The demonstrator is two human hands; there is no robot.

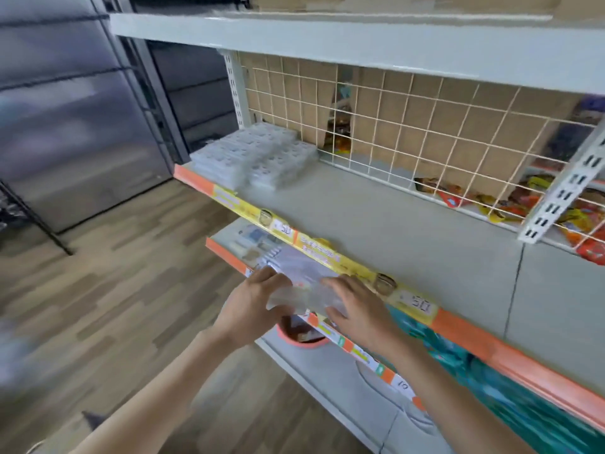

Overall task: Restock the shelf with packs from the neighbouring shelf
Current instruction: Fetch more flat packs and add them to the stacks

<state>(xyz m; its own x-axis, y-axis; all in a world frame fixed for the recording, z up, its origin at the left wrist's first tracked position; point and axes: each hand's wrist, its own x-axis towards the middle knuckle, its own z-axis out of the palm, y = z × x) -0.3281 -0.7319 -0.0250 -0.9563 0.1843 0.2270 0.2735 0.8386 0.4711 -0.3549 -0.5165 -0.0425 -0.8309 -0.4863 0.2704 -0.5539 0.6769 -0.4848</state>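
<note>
Both my hands hold a clear plastic pack (302, 283) at the front edge of the lower shelf (229, 237). My left hand (252, 306) grips its left end with curled fingers. My right hand (357, 309) grips its right end. The pack is blurred and its contents are hard to tell. More small packs (258, 244) lie on that lower shelf behind it. On the middle shelf (393, 224) above, stacks of clear packs (255, 155) lie at the far left end; the rest of its grey surface is bare.
A wire grid (409, 132) backs the middle shelf, with snack packets (510, 201) behind it. A yellow-orange price strip (314, 250) runs along the shelf front. A pink bowl (299, 334) and teal packs (484, 371) sit below. Wooden floor (114, 290) spreads left.
</note>
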